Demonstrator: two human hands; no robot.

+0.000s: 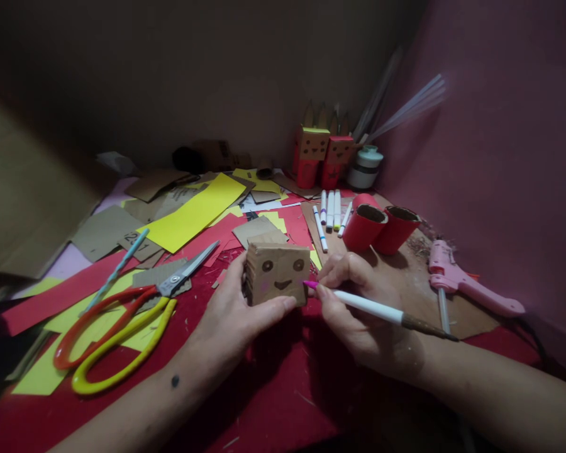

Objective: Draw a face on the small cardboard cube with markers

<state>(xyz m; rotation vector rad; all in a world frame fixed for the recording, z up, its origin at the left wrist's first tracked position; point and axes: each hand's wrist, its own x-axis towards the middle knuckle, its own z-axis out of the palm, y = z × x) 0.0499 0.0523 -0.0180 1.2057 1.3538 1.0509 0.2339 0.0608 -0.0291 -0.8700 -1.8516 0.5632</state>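
Note:
My left hand (pixel 238 308) grips a small square cardboard block (pixel 287 261) by its left side and bottom edge. The block's front carries a drawn face with two round eyes, a dark mouth and a faint pink patch on the left cheek. In my right hand (pixel 358 308) is a white marker pen (pixel 370 305) with a pink tip and a dark brown end. That tip meets the right part of the drawn face, below the eye; whether it touches I cannot tell. Both hands are above the red tabletop (pixel 264 390).
Scissors (pixel 170 286) with red and yellow handles lie at left by a light-blue stick (pixel 117 270) and paper scraps (pixel 193 211). Behind my right hand are several markers (pixel 330 211) and red tubes (pixel 365 226). A pink glue gun (pixel 466 283) is at right; cardboard figures (pixel 314 157) stand behind.

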